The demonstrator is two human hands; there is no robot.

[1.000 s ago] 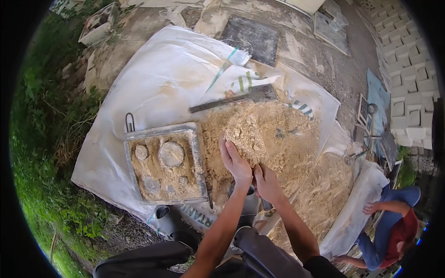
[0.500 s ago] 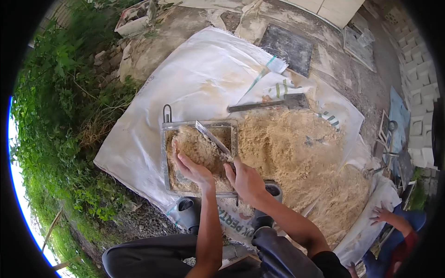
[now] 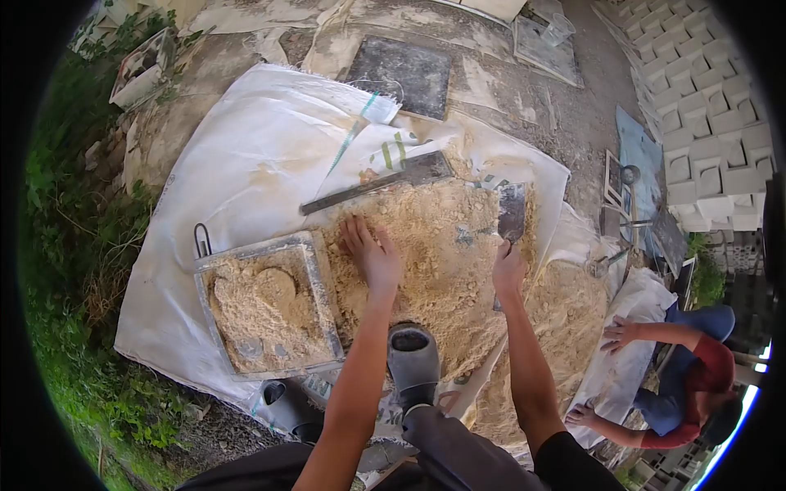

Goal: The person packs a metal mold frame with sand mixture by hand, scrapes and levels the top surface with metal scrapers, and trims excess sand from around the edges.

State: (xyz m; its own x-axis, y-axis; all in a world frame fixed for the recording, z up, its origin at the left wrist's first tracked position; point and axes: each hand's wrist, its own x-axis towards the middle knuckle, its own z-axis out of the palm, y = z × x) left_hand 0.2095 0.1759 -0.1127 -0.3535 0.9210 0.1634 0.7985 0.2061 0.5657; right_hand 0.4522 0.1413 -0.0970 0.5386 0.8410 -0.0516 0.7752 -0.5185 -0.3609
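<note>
My left hand rests palm down on the left side of a pile of damp tan sand, open with its fingers stretched out. Gripped in my right hand is a flat, rectangular-bladed trowel, its dark blade over the right part of the pile. To the left of both hands lies a shallow rectangular frame with a wire loop at one corner. Loose sand is heaped inside it. Above my left hand, a long dark straight bar lies along the pile's far edge.
White woven sacking is spread under the sand and frame. My booted feet stand at its near edge. A person in red crouches at right, hands on the sack. A dark board lies beyond; pale blocks are stacked at right.
Both hands have moved from over the frame to the sand pile on its right. The trowel went with my right hand. The view has shifted right, showing more of the other person.
</note>
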